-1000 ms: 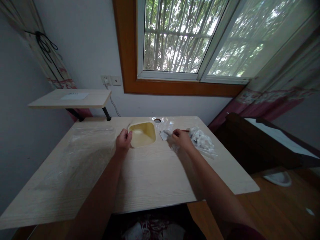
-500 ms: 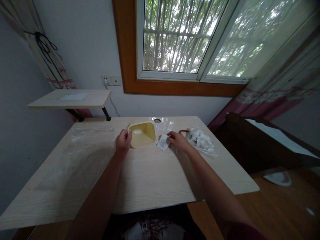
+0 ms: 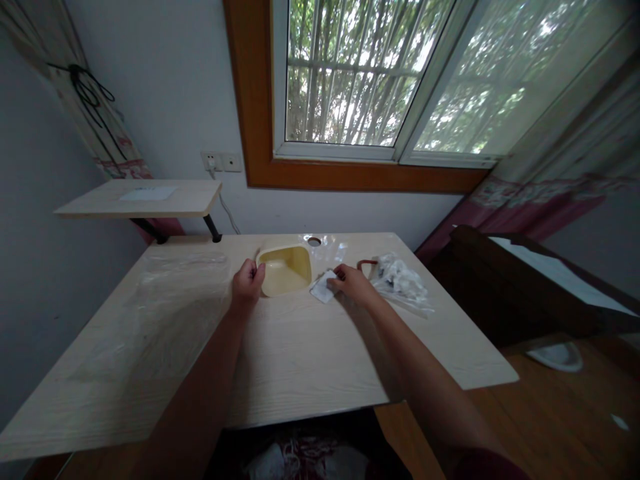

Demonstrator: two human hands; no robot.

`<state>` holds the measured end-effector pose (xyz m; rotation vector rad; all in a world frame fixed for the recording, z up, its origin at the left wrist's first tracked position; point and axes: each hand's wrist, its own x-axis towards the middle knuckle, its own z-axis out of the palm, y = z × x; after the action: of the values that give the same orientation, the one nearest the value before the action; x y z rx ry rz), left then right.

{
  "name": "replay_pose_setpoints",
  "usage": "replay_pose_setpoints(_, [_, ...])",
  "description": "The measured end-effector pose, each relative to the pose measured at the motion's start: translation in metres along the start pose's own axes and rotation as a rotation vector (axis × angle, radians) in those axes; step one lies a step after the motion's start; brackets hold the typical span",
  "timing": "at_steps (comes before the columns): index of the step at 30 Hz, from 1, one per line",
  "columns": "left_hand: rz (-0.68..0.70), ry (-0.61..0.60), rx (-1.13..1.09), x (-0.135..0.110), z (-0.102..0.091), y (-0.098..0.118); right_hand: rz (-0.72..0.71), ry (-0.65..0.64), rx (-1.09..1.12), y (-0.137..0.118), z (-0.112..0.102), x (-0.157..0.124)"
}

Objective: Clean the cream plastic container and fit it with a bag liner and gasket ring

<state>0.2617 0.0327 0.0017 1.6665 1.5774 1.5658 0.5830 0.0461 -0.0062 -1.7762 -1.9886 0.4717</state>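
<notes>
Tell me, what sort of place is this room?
Probably a home bedroom or study: a light wood-grain desk below a window, a patterned curtain, and what looks like a bed to the right.

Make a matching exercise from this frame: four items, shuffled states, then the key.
Items:
1. left hand
2. right hand
3. yellow tub
4. plastic bag

States:
A. sits on the table between the hands
B. crumpled, just right of the right hand
C. fingertips on a white slip
D. fingers on the yellow tub's left rim

Pairs: 1-D, 2-C, 3-A, 4-B
</notes>
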Motion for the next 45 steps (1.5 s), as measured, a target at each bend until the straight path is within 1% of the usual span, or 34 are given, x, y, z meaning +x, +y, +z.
replay_pose_setpoints(3, [0.007,-0.011,0.006,0.000,0.000,0.000,-0.035,-0.024,0.017,-0.003,0.001,-0.001])
replay_pose_setpoints(9, [-0.002,0.001,0.003,0.000,0.001,0.000,-0.098,-0.108,0.290,-0.017,-0.006,-0.009])
replay_pose_setpoints(11, [-0.009,0.003,-0.003,0.000,0.001,0.000,-0.102,-0.153,0.386,-0.022,-0.011,-0.011])
replay_pose_setpoints(14, [-0.004,0.009,-0.012,0.000,0.001,-0.001,-0.105,-0.267,0.487,-0.027,-0.016,-0.011])
replay_pose_setpoints(17, [-0.003,0.015,-0.015,0.000,0.001,-0.001,-0.150,-0.338,0.391,-0.030,-0.015,-0.010])
replay_pose_setpoints(19, [-0.010,0.015,-0.015,0.000,0.001,-0.001,-0.187,-0.316,0.272,-0.030,-0.010,-0.010])
replay_pose_setpoints(21, [-0.020,0.018,-0.010,0.000,0.001,-0.001,-0.230,-0.239,0.179,-0.030,-0.006,-0.011])
replay_pose_setpoints(23, [-0.021,0.017,-0.004,0.000,0.000,0.000,-0.301,-0.107,0.107,-0.030,-0.004,-0.014])
replay_pose_setpoints(25, [-0.017,0.014,-0.003,0.000,0.000,0.000,-0.382,0.035,0.033,-0.030,-0.005,-0.019])
replay_pose_setpoints(26, [-0.013,0.013,-0.003,0.000,-0.001,0.000,-0.416,0.085,0.003,-0.029,-0.007,-0.023])
replay_pose_setpoints(27, [-0.010,0.013,-0.001,0.000,-0.001,0.000,-0.445,0.104,-0.014,-0.029,-0.009,-0.027])
replay_pose_setpoints(28, [-0.007,0.013,0.001,0.000,-0.001,0.000,-0.474,0.091,-0.017,-0.029,-0.012,-0.032])
replay_pose_setpoints(32, [0.004,-0.001,0.002,0.000,-0.001,0.000,-0.594,-0.091,0.039,-0.029,-0.019,-0.054])
replay_pose_setpoints(34, [0.003,0.000,0.001,0.001,0.000,-0.001,-0.627,-0.141,0.045,-0.029,-0.018,-0.062])
replay_pose_setpoints(39, [0.000,0.009,-0.018,0.001,0.000,-0.001,-0.688,-0.174,0.030,-0.026,-0.009,-0.068])
replay_pose_setpoints(45, [-0.006,0.017,-0.040,0.000,-0.001,0.002,-0.677,-0.173,-0.039,-0.029,-0.005,-0.068])
